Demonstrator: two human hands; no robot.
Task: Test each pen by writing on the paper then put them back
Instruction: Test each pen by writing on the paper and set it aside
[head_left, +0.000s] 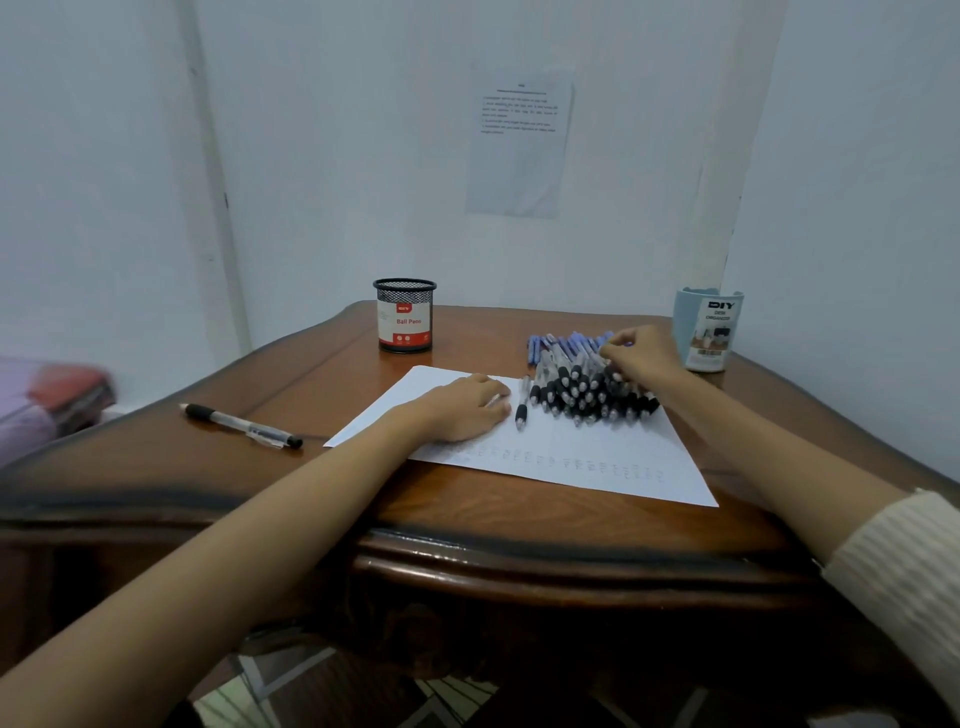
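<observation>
head: mesh cup (404, 315), blue organizer (707, 330), pens (582, 389) on paper (571, 457)

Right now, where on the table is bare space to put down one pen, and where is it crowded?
Bare wood lies between the lone pen and the mesh cup, left of the paper, and along the near table edge. Crowded: the pen pile under the right hand, beside the blue organizer. The left hand rests on the paper.

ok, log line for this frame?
left hand flat on paper | right hand on pen pile | grip unclear
</observation>
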